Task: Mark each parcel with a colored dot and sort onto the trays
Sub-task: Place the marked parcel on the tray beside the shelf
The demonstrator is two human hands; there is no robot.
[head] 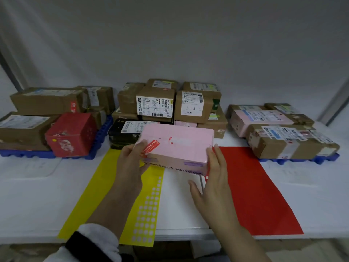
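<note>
- Yellow dot sheet (113,195), red dot sheet (255,186): flat on table (37,186)
- Left hand (130,163): thumb and fingers clamp left end of pink parcel (175,146)
- Right hand (213,178): straight fingers press right end
- Pink parcel: held above sheets; red seal label on top, "Contact lenses" on front face

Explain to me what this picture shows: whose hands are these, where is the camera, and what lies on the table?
No machine here: a person works with bare hands, and the camera sits on their head, looking down. The left hand grips one end of a pink box; the right hand presses flat against the other end. On the table lie a yellow sticker sheet and a red sheet. Parcels sit on the left blue tray and the right blue tray; a middle pile waits.
</note>
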